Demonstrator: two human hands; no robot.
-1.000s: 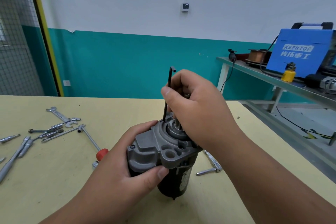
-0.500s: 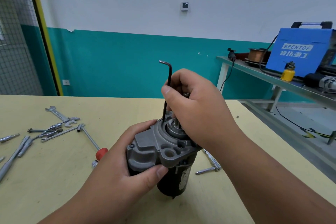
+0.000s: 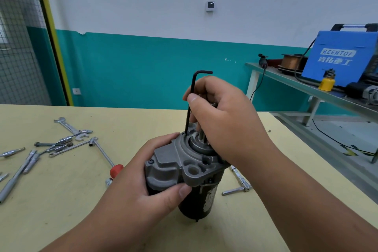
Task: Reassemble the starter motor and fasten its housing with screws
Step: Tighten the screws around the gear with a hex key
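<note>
1. Left hand (image 3: 143, 182): fingers curled round the grey end housing of the starter motor (image 3: 173, 166). Thumb pressed on the near side under the flange, fingertips over the far top edge. Firm wrap grip.
2. Right hand (image 3: 225, 120): fingers curled, thumb and forefinger pinching the long arm of a black hex key (image 3: 191, 98). The heel of the hand sits over the right of the housing top.
3. Hex key: long arm about upright, lower tip down at the housing's far-left rim (whether it is seated in a screw, cannot tell). The short arm at the top points right.
4. Starter motor: stands upright on the yellow table (image 3: 61, 200), near-centre. Black body down, grey housing and shaft up. One dark screw (image 3: 151, 161) shows on the housing's left corner.
5. Writing: the white label on the motor's black body is too small to read. The blue machine (image 3: 337, 57) on the side bench (image 3: 286, 80) at right reads "KEENTOP", with white Chinese characters under it.
6. Rest: loose wrenches (image 3: 67, 126) lie on the table at left, a red-handled tool (image 3: 116, 170) just left of the left hand, and a yellow oil can (image 3: 327, 84) stands before the blue machine.
</note>
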